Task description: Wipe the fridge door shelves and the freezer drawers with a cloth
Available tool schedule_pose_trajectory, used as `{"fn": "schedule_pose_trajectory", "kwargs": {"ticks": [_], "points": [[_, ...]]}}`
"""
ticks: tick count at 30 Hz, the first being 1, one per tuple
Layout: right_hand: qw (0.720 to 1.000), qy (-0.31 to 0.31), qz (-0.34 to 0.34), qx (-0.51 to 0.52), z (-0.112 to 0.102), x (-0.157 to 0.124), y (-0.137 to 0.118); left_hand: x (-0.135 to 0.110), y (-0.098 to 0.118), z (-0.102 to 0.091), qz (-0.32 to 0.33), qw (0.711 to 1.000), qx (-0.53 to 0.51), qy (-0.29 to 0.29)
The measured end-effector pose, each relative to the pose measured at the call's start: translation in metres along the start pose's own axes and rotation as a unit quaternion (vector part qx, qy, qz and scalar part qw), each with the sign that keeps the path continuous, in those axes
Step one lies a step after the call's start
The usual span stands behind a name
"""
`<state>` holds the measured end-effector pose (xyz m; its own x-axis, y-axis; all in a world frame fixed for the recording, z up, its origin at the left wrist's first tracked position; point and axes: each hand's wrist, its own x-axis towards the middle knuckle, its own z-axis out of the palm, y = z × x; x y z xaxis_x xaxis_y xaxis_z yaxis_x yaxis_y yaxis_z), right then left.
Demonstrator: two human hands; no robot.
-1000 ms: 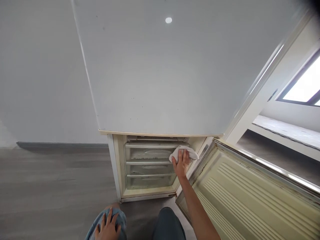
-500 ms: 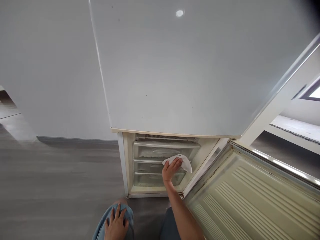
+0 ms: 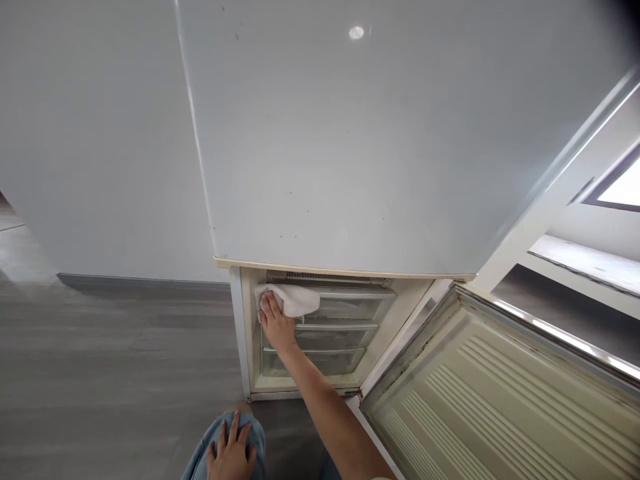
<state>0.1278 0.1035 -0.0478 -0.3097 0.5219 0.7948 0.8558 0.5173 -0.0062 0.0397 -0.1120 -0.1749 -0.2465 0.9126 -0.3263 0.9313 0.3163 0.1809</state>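
Observation:
My right hand (image 3: 274, 321) presses a white cloth (image 3: 293, 300) flat against the left end of the top drawer (image 3: 350, 303) in the open freezer compartment (image 3: 245, 333) of a white fridge. Two more clear drawers sit below it, the middle one (image 3: 340, 333) and the lowest one (image 3: 330, 361). The fingers lie on the cloth, pinning it to the drawer front. My left hand (image 3: 231, 455) rests with spread fingers on my knee in blue jeans (image 3: 200, 457) at the bottom of the view.
The freezer door (image 3: 500, 400) swings open to the right, its ribbed cream inner face towards me. The closed upper fridge door (image 3: 375, 133) hangs above. Grey wood floor (image 3: 100, 373) lies to the left, with a white wall and dark skirting (image 3: 140, 281). A window (image 3: 620, 187) is at far right.
My right hand has swept the cloth from the right end of the drawers, down to the middle drawer, then across to the top drawer's left end. The left hand stayed on the knee.

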Motion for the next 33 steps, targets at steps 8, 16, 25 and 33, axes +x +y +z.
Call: {"fn": "schedule_pose_trajectory", "kwargs": {"ticks": [8,16,25,33], "points": [[0.988,-0.102,-0.111,0.012,-0.037,-0.014,0.042,-0.002,0.003,0.0,0.002,1.0,0.019,0.008],[0.995,-0.05,0.051,-0.064,-0.085,-0.063,0.137,-0.003,-0.002,0.001,0.0,1.0,0.022,0.013],[0.969,0.076,0.23,-0.05,-0.099,-0.1,0.218,0.0,-0.006,0.002,0.003,1.0,0.017,0.007],[0.921,0.121,0.36,0.085,-0.083,-0.118,0.205,0.001,-0.009,0.005,0.006,0.998,0.05,0.032]]}}
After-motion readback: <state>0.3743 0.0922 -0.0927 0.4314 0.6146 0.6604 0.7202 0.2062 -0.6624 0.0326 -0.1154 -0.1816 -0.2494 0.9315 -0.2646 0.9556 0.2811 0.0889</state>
